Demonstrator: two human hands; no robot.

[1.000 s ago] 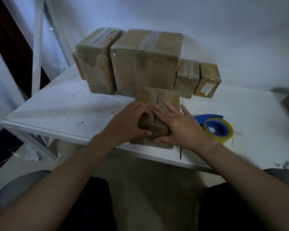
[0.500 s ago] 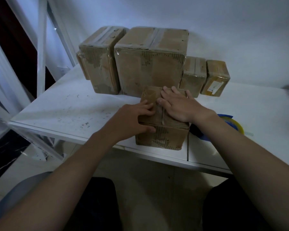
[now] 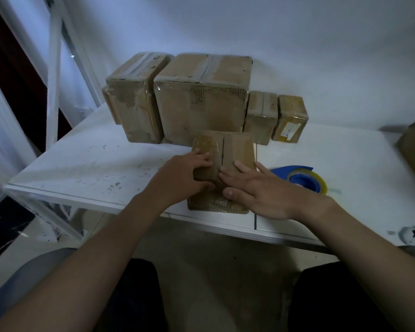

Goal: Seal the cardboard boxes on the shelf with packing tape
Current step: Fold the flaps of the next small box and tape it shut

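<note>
A person's left hand [image 3: 185, 178] grips a cardboard box [image 3: 237, 149] on the table [image 3: 94, 168], fingers curled round it. The right hand [image 3: 261, 190] presses its top, fingers straight; a tape roll [image 3: 307, 182] lies at the box's 3 o'clock

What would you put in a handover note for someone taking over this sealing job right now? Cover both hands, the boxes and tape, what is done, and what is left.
Left hand grips the front box at its near left corner.
Right hand lies flat, fingers pressing the near end of the top seam.
Tape roll lies on the shelf, just right of that hand.
Done: the four back boxes appear taped on top.
Left: the front box's seam looks open along the top; tape it.
</note>
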